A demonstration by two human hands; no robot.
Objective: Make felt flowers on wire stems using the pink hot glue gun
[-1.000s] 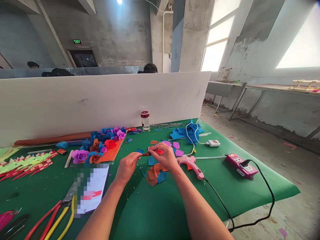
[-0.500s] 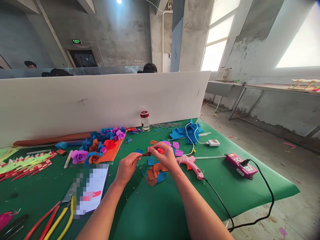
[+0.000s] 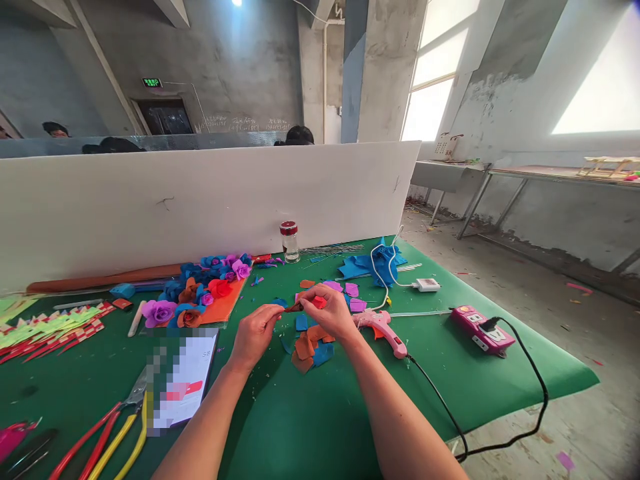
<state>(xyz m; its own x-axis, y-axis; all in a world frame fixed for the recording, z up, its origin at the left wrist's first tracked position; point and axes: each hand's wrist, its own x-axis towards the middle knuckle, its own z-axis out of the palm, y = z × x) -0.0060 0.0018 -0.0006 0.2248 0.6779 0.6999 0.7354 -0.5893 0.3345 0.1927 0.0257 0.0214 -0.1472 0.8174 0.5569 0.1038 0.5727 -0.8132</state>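
Over the middle of the green table, a small brown twisted paper bud [image 3: 295,307] is held between my two hands. My left hand [image 3: 255,333] pinches its thin left end, closed. On its wider right side, my right hand [image 3: 327,310] is closed with thumb and fingers together. My fingers partly cover the bud, and whether it has a wire stem cannot be seen. Below them lies a loose heap of brown paper petals [image 3: 303,348] and blue paper petals [image 3: 324,354]. Purple petals [image 3: 351,290] lie just beyond my right hand. A pink glue gun [image 3: 383,325] rests to its right.
Finished paper flowers [image 3: 190,293] sit at the back left. A phone [image 3: 193,373] and pliers [image 3: 133,400] lie near my left forearm. At right are a pink power strip [image 3: 480,331] with a black cord and a white charger [image 3: 427,285]. A lidded jar [image 3: 289,241] stands by the white board [image 3: 210,207].
Both hands stay in nearly the same place, still on the brown bud. My right fingertips have shifted slightly around it. The rest of the table looks the same.
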